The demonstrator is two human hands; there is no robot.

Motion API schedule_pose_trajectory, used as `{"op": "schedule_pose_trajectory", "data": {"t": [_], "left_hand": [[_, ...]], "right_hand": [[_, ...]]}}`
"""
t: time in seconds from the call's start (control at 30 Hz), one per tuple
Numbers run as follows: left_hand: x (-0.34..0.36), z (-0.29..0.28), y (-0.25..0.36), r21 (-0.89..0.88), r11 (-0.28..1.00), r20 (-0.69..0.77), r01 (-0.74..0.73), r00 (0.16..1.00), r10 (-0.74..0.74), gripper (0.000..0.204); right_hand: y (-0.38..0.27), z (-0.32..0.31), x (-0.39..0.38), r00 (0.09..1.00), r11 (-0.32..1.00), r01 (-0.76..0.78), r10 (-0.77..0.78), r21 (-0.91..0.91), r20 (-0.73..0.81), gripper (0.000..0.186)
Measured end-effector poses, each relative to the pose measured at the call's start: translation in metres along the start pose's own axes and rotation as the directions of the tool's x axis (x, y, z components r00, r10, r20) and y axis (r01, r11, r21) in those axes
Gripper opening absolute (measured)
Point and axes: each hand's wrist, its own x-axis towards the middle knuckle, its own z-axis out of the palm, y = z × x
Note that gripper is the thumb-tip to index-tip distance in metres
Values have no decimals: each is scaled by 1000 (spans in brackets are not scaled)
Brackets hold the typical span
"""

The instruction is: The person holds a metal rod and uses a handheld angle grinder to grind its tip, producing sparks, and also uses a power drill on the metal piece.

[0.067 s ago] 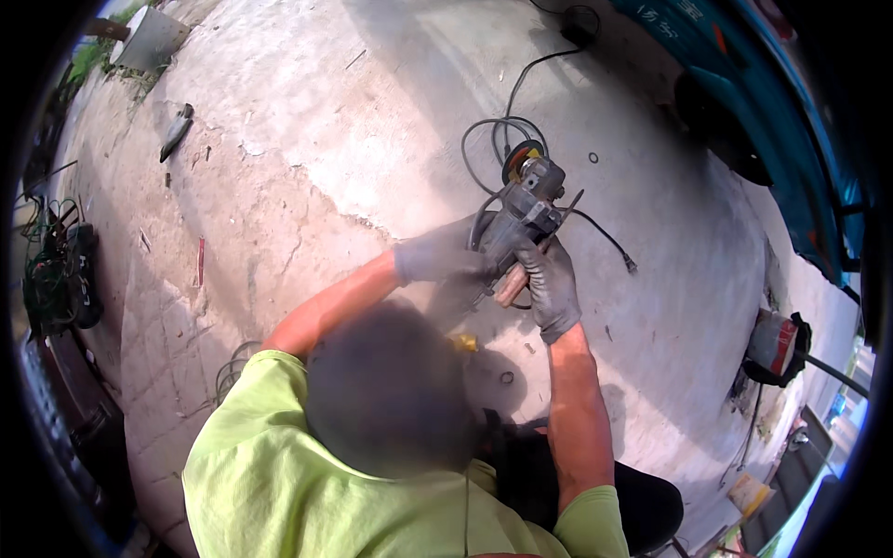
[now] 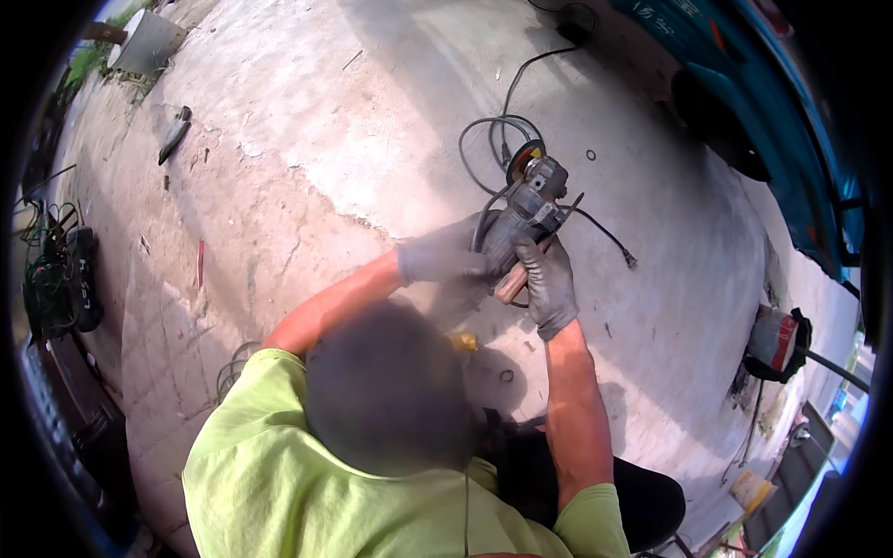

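Observation:
A dark grey angle grinder point(image 2: 527, 206) with a disc point(image 2: 526, 160) at its far end is held over the concrete floor in front of me. My left hand point(image 2: 445, 249), in a grey glove, is closed round the grinder's body from the left; its fingers are partly hidden and blurred. On the other side my gloved right hand point(image 2: 551, 290) grips a brown-handled tool point(image 2: 511, 284). A thin dark shaft from that tool points up and right beside the grinder. Where the shaft meets the grinder, if it does, I cannot make out.
A black cord point(image 2: 510, 93) coils beyond the grinder, and a plug point(image 2: 630, 261) lies to its right. A small yellow piece point(image 2: 462, 342) is close to me. A teal vehicle point(image 2: 791, 121) stands far right, a red-and-grey container point(image 2: 772, 339) below it. At far left is a bucket point(image 2: 147, 43).
The grinder's disc end has shifted very slightly to the right. Both hands keep their hold.

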Motion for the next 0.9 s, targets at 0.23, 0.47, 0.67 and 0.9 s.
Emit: {"op": "schedule_pose_trajectory", "data": {"t": [0.23, 0.47, 0.67, 0.9], "left_hand": [[2, 21, -1, 106, 994, -41, -20, 999, 24, 88], [-101, -40, -3, -197, 980, -293, -20, 955, -39, 53], [-156, -134, -29, -385, 920, -693, -75, 682, -234, 48], [-349, -332, -81, -312, 919, -919, -242, 322, -228, 48]], "right_hand": [[26, -21, 5, 991, 861, 30, 39, 507, -124, 55], [-4, -119, 8, 963, 562, 269, -145, 782, -227, 48], [-10, -168, -5, 929, 493, 364, -250, 791, -272, 58], [3, -209, -20, 873, 602, 478, -247, 640, -419, 57]]}}
